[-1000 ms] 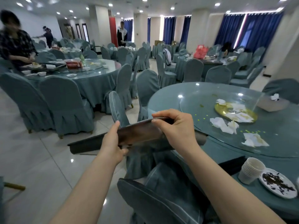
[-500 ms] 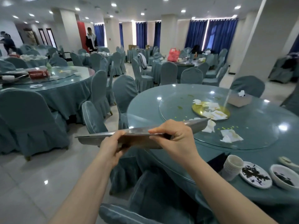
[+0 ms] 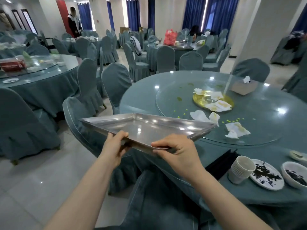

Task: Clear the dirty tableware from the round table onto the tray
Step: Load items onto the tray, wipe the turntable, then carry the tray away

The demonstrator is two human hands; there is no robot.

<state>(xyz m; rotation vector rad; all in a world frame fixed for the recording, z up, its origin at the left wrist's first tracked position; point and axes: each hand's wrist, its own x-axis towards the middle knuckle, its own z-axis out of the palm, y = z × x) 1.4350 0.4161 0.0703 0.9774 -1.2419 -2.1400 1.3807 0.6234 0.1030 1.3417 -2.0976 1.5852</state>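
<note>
Tilted edge-on earlier, the steel tray (image 3: 149, 128) is now levelling out over the round table (image 3: 274, 130) edge, left hand (image 3: 114, 146) and right hand (image 3: 178, 151) both gripping its near rim, risking clipping the paper cup stack (image 3: 240, 169) while lowering

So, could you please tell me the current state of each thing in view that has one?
tray: empty, held tilted over the table edge
left hand: grips the tray's near rim
right hand: grips the tray's near rim
stack of paper cups: lying tilted on the table
plate: dirty with dark scraps
bowl: dark scraps inside
tissue box: tissue sticking out
</note>
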